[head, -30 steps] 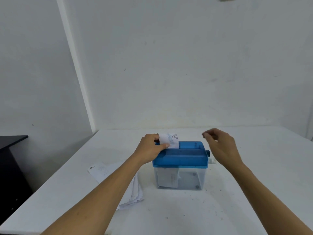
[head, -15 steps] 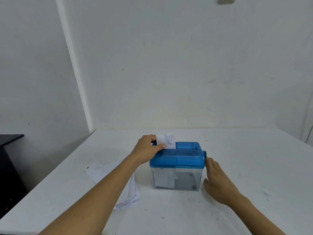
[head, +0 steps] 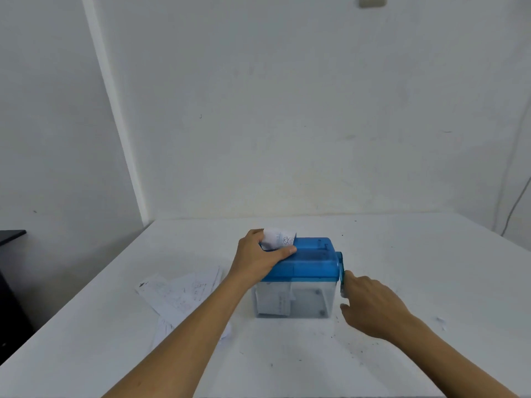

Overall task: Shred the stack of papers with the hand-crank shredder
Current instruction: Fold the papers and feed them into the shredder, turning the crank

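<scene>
Step in hand, as I read it: feeding one sheet through.

Shredder (head: 298, 265) sits mid-bench (head: 416, 268), blue lid on a clear bin (head: 313, 303) with cut paper inside. Sheet (head: 280, 239) stands in the slot at the lid's left end, only a short part showing above it.

Left hand (head: 258, 259): fingers curled behind the sheet, thumb laid across the lid front just under it. It grips the sheet and bears on the lid.

Right hand (head: 370, 305): up against the crank (head: 341, 271), which hangs down the right side. Fingers reach toward it, but the knob is hidden, so I can't tell if it has a real grip.

Stack of papers (head: 184, 294) lies fanned on the bench just left of the shredder, partly under the left forearm. Plenty left to do.

To do this well:
- Press down on the lid so the shredder doesn't skate or tip when the crank loads up.
- Hold the sheet square to the slot; a skewed feed will likely jam.
- Get fingertips off the sheet before the top edge reaches the slot.
- Crank at a steady pace, no jerks.
</scene>
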Tool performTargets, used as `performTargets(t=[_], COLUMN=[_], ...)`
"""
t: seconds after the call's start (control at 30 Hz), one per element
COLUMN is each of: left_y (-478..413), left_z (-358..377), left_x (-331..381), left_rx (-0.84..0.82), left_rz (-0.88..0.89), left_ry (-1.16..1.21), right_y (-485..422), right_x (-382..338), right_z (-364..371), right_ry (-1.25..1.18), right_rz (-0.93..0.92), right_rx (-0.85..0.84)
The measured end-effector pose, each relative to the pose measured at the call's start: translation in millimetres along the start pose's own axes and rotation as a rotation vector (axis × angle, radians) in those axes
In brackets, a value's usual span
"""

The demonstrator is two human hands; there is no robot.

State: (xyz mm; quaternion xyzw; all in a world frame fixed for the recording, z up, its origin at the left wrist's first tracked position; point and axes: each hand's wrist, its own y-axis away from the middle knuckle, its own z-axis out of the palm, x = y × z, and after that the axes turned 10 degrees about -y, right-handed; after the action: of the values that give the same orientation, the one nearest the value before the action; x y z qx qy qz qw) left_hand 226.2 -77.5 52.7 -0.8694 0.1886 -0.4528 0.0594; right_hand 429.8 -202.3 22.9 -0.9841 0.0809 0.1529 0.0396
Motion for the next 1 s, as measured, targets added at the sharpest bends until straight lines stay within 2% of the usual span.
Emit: performTargets(t=[0.13,0.33,0.43,0.57,0.77,0.9,1.0], left_y=[2,4,5,6,7,7,8], left_z=[4,6,3,1,3,5,4], left_x=[-2,-4,-3,-1,-2,0,1], left_rx=[0.020,0.043,0.031,0.012,0.024,0.027,0.031], left_rz=[-0.036,-0.029,-0.017,-0.011,-0.012,-0.032,-0.033], left_ry=[0.005,0.011,0.020,0.044,0.053,0.054,0.056], right_y=[-10,-33,-45,-62,-99,-113,-119], right_x=[-6,-23,-21,-16,-6,3,7], right_z=[-33,-93,-113,-129,-101,-61,-35], right_ry=[0.044,-0.152,-0.221,-0.346,-0.532,-0.727,-0.810], right_rz=[0.012,0.144,0.170,0.124,-0.001,-0.009,0.054], right_rx=[-0.152,-0.502,-0.544,-0.375,0.056,0.195,0.204])
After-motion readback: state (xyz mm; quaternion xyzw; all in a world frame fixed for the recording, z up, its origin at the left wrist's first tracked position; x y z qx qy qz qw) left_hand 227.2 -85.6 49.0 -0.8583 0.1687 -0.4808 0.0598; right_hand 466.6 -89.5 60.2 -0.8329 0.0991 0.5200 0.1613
